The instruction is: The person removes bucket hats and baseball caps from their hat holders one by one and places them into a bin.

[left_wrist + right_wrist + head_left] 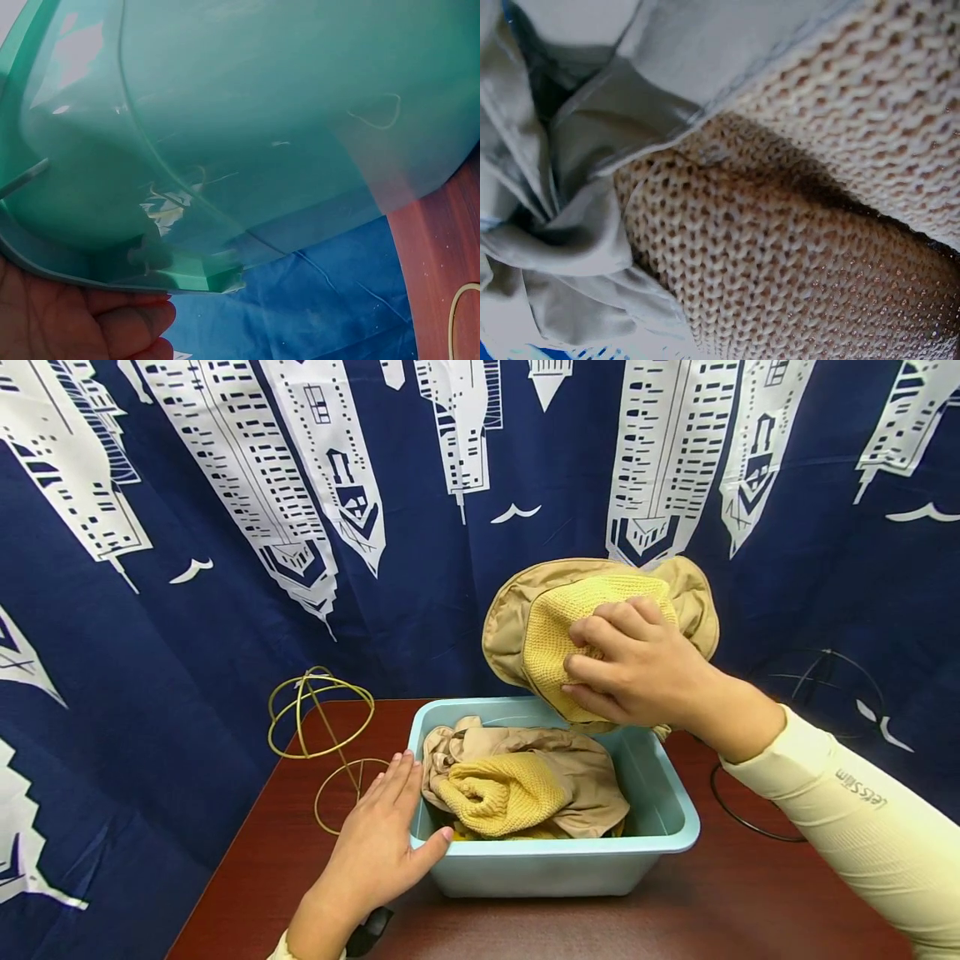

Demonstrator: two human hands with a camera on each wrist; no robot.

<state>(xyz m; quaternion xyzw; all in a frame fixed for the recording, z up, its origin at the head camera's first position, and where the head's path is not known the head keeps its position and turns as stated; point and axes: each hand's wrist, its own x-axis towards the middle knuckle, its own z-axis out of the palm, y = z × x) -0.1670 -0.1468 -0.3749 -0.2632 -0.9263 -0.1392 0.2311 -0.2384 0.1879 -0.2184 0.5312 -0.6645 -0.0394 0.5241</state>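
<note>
My right hand [637, 668] grips a tan hat with a yellow knitted crown [551, 618] by the crown, above the back right of a light blue plastic bin [540, 870]. Up close in the right wrist view, the knit [727, 247] and folded tan cloth [660, 67] fill the picture. Another tan and yellow knitted hat [517, 789] lies crumpled inside the bin, with more yellow material partly hidden beneath it. At the bin's left rim, my left hand [382, 835] rests with fingers extended; the left wrist view shows its fingers [127, 330] against the rim.
A yellow wire stand [305, 718] with rounded hoops stands left of the bin on the reddish-brown table [262, 852]. To the right is a dark wire stand [825, 652], partly behind my right forearm. A blue curtain with white buildings [450, 610] hangs behind.
</note>
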